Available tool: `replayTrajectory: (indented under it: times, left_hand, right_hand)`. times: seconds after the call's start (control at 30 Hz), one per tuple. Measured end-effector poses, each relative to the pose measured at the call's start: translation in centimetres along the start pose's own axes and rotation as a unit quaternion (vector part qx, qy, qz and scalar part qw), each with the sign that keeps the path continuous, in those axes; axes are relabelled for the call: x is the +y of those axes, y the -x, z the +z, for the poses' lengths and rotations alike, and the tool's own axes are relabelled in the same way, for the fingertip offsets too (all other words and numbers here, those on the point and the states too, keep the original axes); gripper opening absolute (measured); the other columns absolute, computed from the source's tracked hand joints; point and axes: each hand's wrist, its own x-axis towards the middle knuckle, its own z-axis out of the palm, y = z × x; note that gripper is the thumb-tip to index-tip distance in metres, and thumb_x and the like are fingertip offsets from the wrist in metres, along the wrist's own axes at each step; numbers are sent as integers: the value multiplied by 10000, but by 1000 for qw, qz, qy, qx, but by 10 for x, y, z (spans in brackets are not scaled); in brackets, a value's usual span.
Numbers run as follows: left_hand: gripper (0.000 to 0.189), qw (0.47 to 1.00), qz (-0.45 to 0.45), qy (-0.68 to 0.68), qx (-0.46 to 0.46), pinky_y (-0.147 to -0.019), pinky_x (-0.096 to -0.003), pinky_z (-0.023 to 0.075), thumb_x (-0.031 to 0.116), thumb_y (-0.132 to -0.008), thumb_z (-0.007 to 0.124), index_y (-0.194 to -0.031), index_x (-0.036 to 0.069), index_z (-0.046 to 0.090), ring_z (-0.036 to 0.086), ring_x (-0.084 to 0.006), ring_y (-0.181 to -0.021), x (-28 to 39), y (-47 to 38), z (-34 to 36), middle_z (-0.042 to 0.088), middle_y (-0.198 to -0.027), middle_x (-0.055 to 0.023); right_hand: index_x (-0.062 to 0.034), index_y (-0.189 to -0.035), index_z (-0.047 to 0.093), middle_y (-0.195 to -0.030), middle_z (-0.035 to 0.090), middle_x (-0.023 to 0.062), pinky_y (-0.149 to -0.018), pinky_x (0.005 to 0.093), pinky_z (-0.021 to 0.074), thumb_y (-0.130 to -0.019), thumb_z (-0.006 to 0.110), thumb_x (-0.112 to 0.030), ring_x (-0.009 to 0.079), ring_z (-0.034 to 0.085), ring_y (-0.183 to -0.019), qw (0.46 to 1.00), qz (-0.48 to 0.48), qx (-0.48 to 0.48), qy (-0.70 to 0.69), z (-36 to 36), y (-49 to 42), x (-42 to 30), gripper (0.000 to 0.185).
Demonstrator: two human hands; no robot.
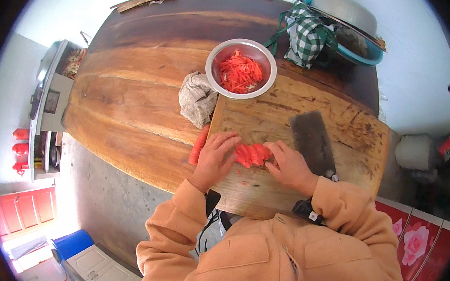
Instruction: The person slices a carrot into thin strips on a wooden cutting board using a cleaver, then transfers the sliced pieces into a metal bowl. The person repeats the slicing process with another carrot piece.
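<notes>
A short row of overlapping carrot slices (252,155) lies on a wooden cutting board (275,191). My left hand (217,158) curls around the left end of the row, thumb and fingertips against it. At the other end, my right hand (291,165) has its fingers and thumb on the slices. To the right of that hand a cleaver (312,140) lies flat on the board, its handle mostly hidden by my right wrist and sleeve. A whole peeled carrot (199,145) rests along the board's left edge, partly behind my left hand.
Beyond the board stands a metal bowl (210,65) of shredded carrot (241,73). A crumpled cloth (197,97) touches its left side. On the wooden table (139,95), a green checked cloth (306,37) leans by a blue basin (372,57) and a large metal basin (345,10).
</notes>
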Motion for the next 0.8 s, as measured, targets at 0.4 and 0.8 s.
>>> replayTrajectory:
  times: [0.4, 0.8]
  left_hand:
    - [812, 987, 8, -142, -78, -1191, -484, 274, 298, -796, 763, -1462, -2, 409, 349, -343, -1450, 10, 13, 36, 419, -1528, -172]
    - [891, 989, -86, -119, 21, -1199, -511, 222, 328, -799, 776, -1496, -16, 339, 329, -365, -1457, 24, 29, 57, 377, -1550, -200]
  right_hand:
    - [-86, -1366, 493, -1190, 518, 143, -728, 484, 557, -842, 729, -201, 393, 662, -899, 996, -18, 23, 82, 19, -10, 9, 587]
    - [-55, -1232, 617, -1149, 561, 121, -848, 437, 531, -838, 674, -132, 332, 598, -1070, 978, -159, 117, 62, 18, -19, 9, 406]
